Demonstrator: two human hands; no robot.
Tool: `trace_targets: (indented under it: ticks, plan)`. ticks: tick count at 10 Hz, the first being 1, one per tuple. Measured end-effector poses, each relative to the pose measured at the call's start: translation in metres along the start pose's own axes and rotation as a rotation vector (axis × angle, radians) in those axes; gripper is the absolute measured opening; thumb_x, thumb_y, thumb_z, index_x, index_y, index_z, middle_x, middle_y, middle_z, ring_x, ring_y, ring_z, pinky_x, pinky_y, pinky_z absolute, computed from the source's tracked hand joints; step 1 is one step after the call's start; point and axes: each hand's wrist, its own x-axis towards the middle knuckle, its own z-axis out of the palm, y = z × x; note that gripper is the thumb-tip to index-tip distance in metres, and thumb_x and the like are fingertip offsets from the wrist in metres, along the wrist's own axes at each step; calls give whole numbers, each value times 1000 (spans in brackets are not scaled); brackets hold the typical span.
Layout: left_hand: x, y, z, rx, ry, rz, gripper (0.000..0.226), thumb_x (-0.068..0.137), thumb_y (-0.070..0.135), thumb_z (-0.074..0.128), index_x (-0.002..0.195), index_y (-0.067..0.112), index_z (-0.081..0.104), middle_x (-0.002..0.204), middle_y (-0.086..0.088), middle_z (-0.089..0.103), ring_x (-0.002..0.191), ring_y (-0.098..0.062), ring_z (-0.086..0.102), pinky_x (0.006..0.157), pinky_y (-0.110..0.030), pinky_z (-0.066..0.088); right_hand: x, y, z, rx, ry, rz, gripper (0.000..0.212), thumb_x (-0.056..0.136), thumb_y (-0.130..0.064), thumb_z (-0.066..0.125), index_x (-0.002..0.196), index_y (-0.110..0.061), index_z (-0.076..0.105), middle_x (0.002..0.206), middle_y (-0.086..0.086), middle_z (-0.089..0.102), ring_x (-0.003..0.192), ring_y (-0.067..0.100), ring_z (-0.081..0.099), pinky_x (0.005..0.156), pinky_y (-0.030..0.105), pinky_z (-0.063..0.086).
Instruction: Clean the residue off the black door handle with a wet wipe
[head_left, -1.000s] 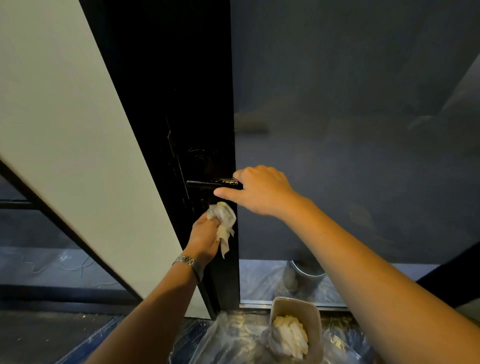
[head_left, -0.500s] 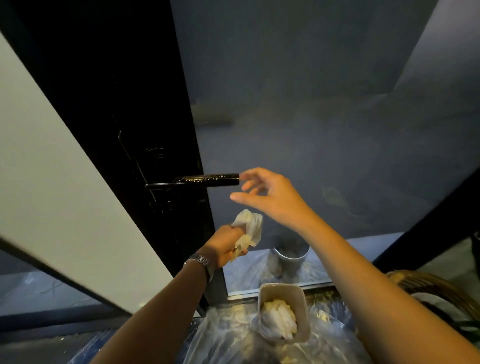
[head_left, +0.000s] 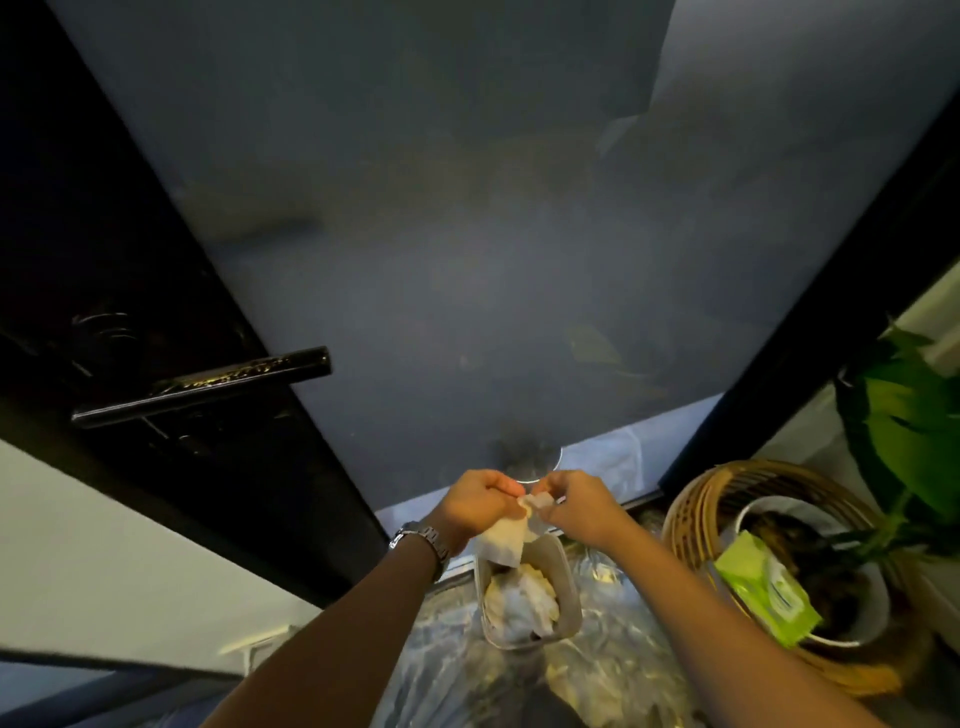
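The black door handle (head_left: 208, 382) juts out from the dark door edge at the left, with pale streaks of residue along its top. Both hands are low and away from it, in the lower middle of the view. My left hand (head_left: 475, 504) grips a crumpled white wet wipe (head_left: 506, 538) that hangs below its fingers. My right hand (head_left: 584, 504) pinches the wipe's upper corner, so the two hands hold it between them.
A small bin (head_left: 566, 592) full of used wipes stands on the plastic-covered floor (head_left: 613, 670) right under my hands. At the right a wicker basket (head_left: 691, 509) holds a white pot (head_left: 872, 613), a green plant (head_left: 909, 436) and a green wet-wipe pack (head_left: 769, 587).
My right hand let go of the handle and came down to the wipe. My left hand dropped with the wipe over the bin. The view swung right and down.
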Motion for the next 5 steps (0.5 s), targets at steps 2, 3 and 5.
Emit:
trace_targets:
  ticks: [2, 3, 5]
  plan:
    - [16, -20, 20, 66, -45, -39, 30, 61, 21, 61, 90, 14, 61, 73, 1, 58, 64, -9, 52, 58, -14, 46, 13, 37, 6, -56, -56, 77, 32, 83, -10, 64, 115, -7, 63, 117, 13, 64, 108, 26, 59, 90, 31, 48]
    - [21, -36, 24, 166, -110, -61, 11, 72, 20, 59, 82, 16, 61, 80, -4, 59, 67, -11, 51, 62, -16, 45, 15, 53, 8, -69, -69, 137, 28, 84, -11, 63, 111, -4, 65, 114, 13, 65, 107, 25, 60, 85, 25, 46]
    - [24, -56, 16, 236, -75, -82, 15, 84, 22, 60, 79, 10, 68, 75, -7, 68, 69, -16, 63, 62, -21, 51, 13, 71, 10, -14, -45, 215, 19, 89, -17, 58, 99, -4, 68, 105, 15, 67, 98, 24, 61, 84, 30, 48]
